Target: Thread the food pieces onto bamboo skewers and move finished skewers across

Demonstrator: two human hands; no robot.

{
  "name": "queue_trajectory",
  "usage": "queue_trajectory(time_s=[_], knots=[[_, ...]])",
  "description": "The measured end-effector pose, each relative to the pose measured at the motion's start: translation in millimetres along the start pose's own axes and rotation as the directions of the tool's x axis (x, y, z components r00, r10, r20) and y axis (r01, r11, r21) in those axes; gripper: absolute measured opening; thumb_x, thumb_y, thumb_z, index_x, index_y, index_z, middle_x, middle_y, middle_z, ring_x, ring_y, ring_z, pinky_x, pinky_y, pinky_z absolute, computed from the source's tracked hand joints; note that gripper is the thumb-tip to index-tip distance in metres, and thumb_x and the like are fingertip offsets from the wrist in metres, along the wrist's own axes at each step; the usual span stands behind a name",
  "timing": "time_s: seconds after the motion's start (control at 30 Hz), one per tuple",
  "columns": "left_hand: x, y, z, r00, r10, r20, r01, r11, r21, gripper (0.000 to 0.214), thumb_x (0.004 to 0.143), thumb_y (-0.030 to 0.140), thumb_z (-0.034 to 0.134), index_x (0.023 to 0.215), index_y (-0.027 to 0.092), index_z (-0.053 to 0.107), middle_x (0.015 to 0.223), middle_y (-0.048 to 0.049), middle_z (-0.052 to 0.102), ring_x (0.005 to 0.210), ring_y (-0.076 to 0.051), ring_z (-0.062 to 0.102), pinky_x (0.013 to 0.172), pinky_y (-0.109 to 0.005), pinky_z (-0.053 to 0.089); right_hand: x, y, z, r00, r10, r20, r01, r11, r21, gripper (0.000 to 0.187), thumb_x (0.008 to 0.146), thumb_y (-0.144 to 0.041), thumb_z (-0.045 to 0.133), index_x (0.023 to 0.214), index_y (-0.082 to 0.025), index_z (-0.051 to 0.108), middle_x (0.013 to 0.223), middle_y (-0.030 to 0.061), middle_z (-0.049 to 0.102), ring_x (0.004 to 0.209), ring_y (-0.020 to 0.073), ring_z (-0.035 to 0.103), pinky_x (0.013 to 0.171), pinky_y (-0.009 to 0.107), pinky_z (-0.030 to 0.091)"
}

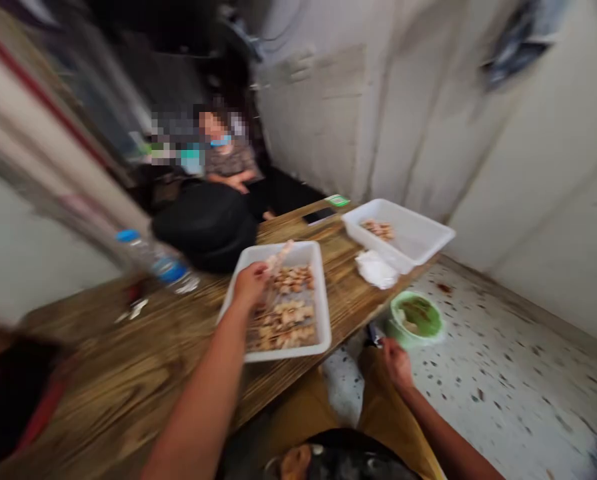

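Observation:
My left hand (251, 283) is closed on a meat skewer (281, 255), lifted above a white plastic tray (324, 300) with its pale meat end pointing away from me. Several more skewers (291, 312) of pale, browned-looking pieces lie in rows in that tray. Low over my right thigh, my right hand (397, 365) has its fingers curled; what they hold, if anything, is too blurred to name. It is nearest to a green-lined bin (418, 317) on the floor, which has some waste inside.
On the wooden table (143, 373) stand a second white tray (425, 233) with some meat pieces (378, 229), a crumpled white plastic bag (377, 269), a phone (319, 215) and a water bottle (171, 270). A black bag (208, 223) sits behind. Beyond it, a person (228, 157) is seated.

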State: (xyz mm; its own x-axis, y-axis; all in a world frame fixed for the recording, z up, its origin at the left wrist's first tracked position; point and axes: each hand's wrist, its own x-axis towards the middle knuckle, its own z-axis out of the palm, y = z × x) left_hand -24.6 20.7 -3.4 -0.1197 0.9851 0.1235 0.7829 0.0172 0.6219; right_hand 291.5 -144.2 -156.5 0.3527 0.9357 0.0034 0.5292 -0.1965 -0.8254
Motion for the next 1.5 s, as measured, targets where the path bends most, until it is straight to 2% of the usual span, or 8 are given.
queue_trajectory(time_s=[0.23, 0.47, 0.63, 0.73, 0.83, 0.97, 1.27, 1.5], knots=[[8.4, -45.6, 4.3, 0.994, -0.107, 0.005, 0.102, 0.929, -0.356, 0.024, 0.077, 0.018, 0.059, 0.099, 0.013, 0.070, 0.081, -0.0044, 0.071, 0.060, -0.011, 0.060, 0.060, -0.020, 0.049, 37.4, -121.7, -20.7, 0.802, -0.534, -0.269, 0.562, 0.827, 0.034, 0.036, 0.094, -0.038, 0.035, 0.085, -0.018, 0.064, 0.081, 0.0084, 0.062, 0.075, 0.0187, 0.058, 0.075, 0.034, 0.046], [8.4, -48.7, 8.4, 0.990, -0.138, 0.000, 0.127, 0.913, -0.388, 0.024, 0.079, 0.018, 0.058, 0.099, 0.015, 0.070, 0.081, -0.0042, 0.072, 0.055, -0.010, 0.059, 0.059, -0.020, 0.047, 54.1, -226.9, 32.7, 0.560, -0.740, 0.373, 0.791, 0.611, 0.025, 0.025, 0.091, -0.026, 0.044, 0.088, -0.018, 0.068, 0.092, 0.0079, 0.068, 0.086, 0.0175, 0.062, 0.079, 0.027, 0.046], [4.0, -39.5, 5.8, 0.989, -0.138, 0.062, 0.151, 0.911, -0.383, 0.026, 0.082, 0.013, 0.049, 0.097, 0.013, 0.069, 0.074, -0.0034, 0.069, 0.048, -0.009, 0.057, 0.053, -0.019, 0.044, 75.4, -249.1, 91.6, 0.693, -0.434, 0.576, 0.619, 0.768, -0.166, 0.019, 0.084, -0.018, 0.051, 0.094, -0.016, 0.068, 0.099, 0.0093, 0.069, 0.095, 0.0202, 0.063, 0.084, 0.027, 0.044], [2.2, -35.2, 4.8, 0.986, -0.140, 0.088, 0.162, 0.924, -0.347, 0.025, 0.081, 0.012, 0.049, 0.096, 0.013, 0.069, 0.072, -0.0033, 0.069, 0.047, -0.009, 0.057, 0.052, -0.019, 0.043, 84.9, -260.8, 113.2, 0.781, -0.129, 0.611, 0.163, 0.987, 0.000, 0.010, 0.079, -0.011, 0.057, 0.085, -0.013, 0.066, 0.088, 0.0093, 0.070, 0.084, 0.0180, 0.064, 0.078, 0.026, 0.046], [1.5, -33.5, 4.6, 0.983, -0.158, 0.088, 0.179, 0.922, -0.342, 0.025, 0.081, 0.011, 0.049, 0.096, 0.014, 0.068, 0.076, -0.0032, 0.070, 0.049, -0.009, 0.058, 0.052, -0.019, 0.043, 90.2, -269.1, 124.8, 0.707, 0.080, 0.702, -0.273, 0.948, 0.166, 0.007, 0.082, -0.011, 0.055, 0.083, -0.011, 0.062, 0.073, 0.0070, 0.067, 0.059, 0.0120, 0.060, 0.062, 0.024, 0.049], [0.6, -30.4, 2.8, 0.983, -0.153, 0.104, 0.182, 0.903, -0.388, 0.026, 0.080, 0.009, 0.049, 0.099, 0.012, 0.067, 0.084, -0.0062, 0.072, 0.058, -0.011, 0.063, 0.060, -0.020, 0.048, 96.8, -271.0, 128.9, 0.659, 0.105, 0.745, -0.422, 0.871, 0.251, 0.010, 0.087, -0.015, 0.052, 0.081, -0.010, 0.058, 0.063, 0.0047, 0.064, 0.048, 0.0077, 0.054, 0.051, 0.019, 0.048], [-4.5, -27.4, -12.1, 0.993, -0.119, 0.020, 0.119, 0.993, -0.007, 0.021, 0.079, 0.016, 0.056, 0.093, 0.016, 0.071, 0.093, -0.0069, 0.072, 0.087, -0.018, 0.065, 0.081, -0.025, 0.046, 108.6, -261.2, 131.9, 0.781, 0.168, 0.602, -0.440, 0.832, 0.338, 0.014, 0.084, -0.001, 0.044, 0.084, -0.014, 0.051, 0.059, -0.0011, 0.060, 0.042, 0.0057, 0.049, 0.045, 0.017, 0.044], [-9.2, -29.7, -19.0, 0.964, -0.170, 0.205, 0.099, 0.943, 0.317, 0.020, 0.074, 0.013, 0.056, 0.084, 0.015, 0.072, 0.090, -0.0097, 0.071, 0.087, -0.020, 0.065, 0.078, -0.025, 0.045, 93.5, -255.7, 132.9, 0.816, -0.116, 0.567, -0.034, 0.969, 0.246, 0.013, 0.078, -0.007, 0.055, 0.078, -0.015, 0.064, 0.070, 0.0009, 0.066, 0.059, 0.0103, 0.059, 0.062, 0.020, 0.047]])
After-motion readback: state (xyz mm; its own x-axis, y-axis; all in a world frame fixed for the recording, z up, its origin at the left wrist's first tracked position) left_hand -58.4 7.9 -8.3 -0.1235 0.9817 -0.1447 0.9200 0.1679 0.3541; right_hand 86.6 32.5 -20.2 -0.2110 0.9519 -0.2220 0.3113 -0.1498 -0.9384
